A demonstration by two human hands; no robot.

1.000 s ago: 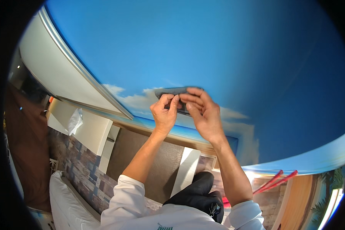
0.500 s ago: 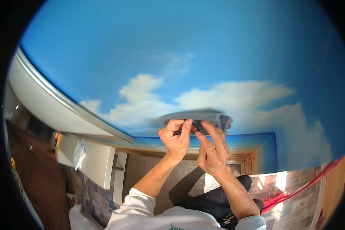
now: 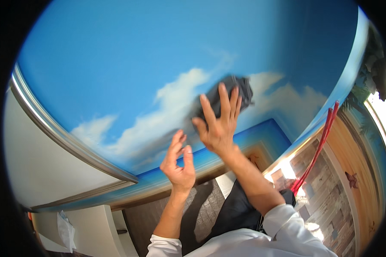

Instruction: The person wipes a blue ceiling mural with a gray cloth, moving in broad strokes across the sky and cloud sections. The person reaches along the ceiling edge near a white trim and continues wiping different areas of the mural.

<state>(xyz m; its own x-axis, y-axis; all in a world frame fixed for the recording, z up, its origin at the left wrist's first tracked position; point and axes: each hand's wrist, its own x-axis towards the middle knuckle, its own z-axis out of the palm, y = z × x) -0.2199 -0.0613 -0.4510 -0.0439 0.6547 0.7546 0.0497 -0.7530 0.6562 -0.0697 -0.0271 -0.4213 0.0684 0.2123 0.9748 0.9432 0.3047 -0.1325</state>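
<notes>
The right hand (image 3: 220, 133) is laid over a dark grey cloth (image 3: 245, 91), palm side down, with the fingers spread apart and extended. The fingers are not clamped around the cloth. The cloth is located between the right hand and the mural (image 3: 111, 64), a blue surface painted with white clouds. The far end of the cloth is bunched and projects beyond the fingertips. Its lower-left portion is blurred, and its exact edge there cannot be determined. A dark, soft shadow extends from the cloth down and to the left across the painted clouds.

The left hand (image 3: 178, 172) is positioned lower and to the left of the right hand, apart from it. Its thumb and fingers are separated and slightly curved, with no object visible between them. The fingertips are near the shadow; contact with the mural cannot be confirmed.

Surrounding items: a pale panel (image 3: 43, 158) with a metal trim (image 3: 68, 139) borders the mural on the left. A translucent bag (image 3: 66, 231) hangs against a white cabinet (image 3: 90, 225) at lower left. Red straps (image 3: 317, 154) run diagonally at right, above a plank-patterned floor (image 3: 330, 192).
</notes>
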